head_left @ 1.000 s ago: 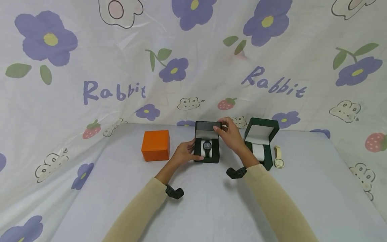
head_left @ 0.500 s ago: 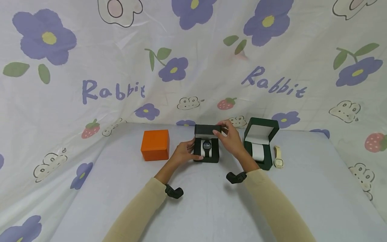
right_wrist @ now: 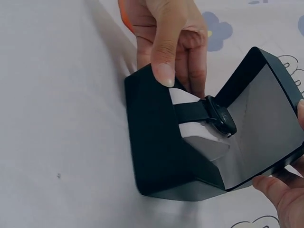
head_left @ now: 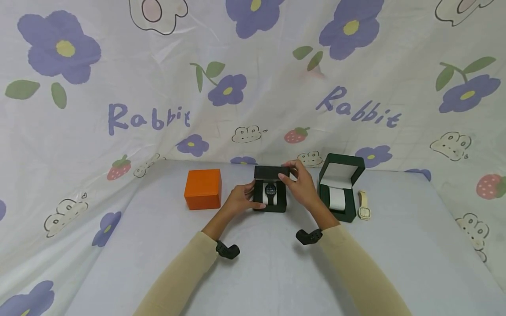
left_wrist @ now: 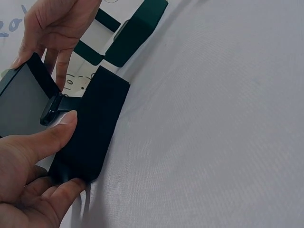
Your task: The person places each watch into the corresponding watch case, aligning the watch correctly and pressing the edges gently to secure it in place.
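Observation:
A dark watch box (head_left: 281, 202) stands on the white cloth in the middle, its lid (head_left: 266, 172) raised at a slant. Inside it, a black wristwatch (head_left: 270, 189) is wrapped round a white cushion, which the right wrist view shows closely as a pale pillow (right_wrist: 204, 135). My left hand (head_left: 238, 199) grips the base at its left side, thumb over the front rim and fingers round the outer wall. At the lid's right edge, my right hand (head_left: 301, 182) pinches the lid between thumb and fingers. Part of the lid's rear is hidden.
To the left sits an orange box (head_left: 203, 189). On the right stands a green watch box (head_left: 349, 204) with its lid up and a white cushion inside. A gold-coloured watch (head_left: 364, 206) lies beside it. A patterned cloth hangs behind.
The dark box's lid has tilted forward and down, with my right hand lowering along with it. My left hand keeps its place on the base.

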The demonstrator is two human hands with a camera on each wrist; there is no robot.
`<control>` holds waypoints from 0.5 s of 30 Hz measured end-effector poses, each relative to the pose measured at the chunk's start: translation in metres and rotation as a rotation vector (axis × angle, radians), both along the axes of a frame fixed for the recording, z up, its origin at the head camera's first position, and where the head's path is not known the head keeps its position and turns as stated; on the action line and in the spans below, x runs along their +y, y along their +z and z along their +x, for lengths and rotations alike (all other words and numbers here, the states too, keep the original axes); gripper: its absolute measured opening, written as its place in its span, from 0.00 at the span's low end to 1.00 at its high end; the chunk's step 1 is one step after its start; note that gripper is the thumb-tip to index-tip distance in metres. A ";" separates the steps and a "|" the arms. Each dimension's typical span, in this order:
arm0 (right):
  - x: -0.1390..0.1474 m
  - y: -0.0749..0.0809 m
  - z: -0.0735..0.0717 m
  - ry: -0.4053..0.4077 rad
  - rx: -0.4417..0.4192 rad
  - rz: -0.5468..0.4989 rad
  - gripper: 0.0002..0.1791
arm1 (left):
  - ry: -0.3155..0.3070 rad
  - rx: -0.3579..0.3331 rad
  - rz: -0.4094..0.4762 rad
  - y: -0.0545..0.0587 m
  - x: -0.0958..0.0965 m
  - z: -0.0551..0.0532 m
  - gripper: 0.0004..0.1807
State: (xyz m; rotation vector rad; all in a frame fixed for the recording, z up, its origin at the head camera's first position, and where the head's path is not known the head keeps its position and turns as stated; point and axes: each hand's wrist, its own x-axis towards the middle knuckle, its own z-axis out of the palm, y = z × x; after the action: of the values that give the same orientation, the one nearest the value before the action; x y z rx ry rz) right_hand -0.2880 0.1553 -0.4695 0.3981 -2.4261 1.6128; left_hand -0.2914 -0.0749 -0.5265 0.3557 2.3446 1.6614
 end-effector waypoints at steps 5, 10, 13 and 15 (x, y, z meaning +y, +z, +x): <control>0.000 -0.004 0.002 0.008 0.007 -0.051 0.20 | 0.003 -0.016 0.001 0.001 0.001 -0.001 0.56; -0.001 -0.007 0.007 0.007 -0.033 -0.112 0.21 | 0.009 -0.012 -0.015 0.001 0.002 -0.001 0.55; -0.004 0.001 0.017 0.025 -0.048 -0.134 0.21 | 0.020 -0.007 -0.036 0.001 0.002 -0.001 0.54; -0.005 0.008 0.025 0.044 -0.051 -0.152 0.21 | 0.025 -0.003 -0.045 0.000 0.002 -0.001 0.53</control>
State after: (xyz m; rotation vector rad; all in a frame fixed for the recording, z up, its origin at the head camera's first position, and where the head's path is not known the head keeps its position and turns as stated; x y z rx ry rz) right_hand -0.2632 0.1501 -0.4613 0.3917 -2.3253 1.8335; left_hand -0.2923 -0.0726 -0.5261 0.3165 2.3891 1.6166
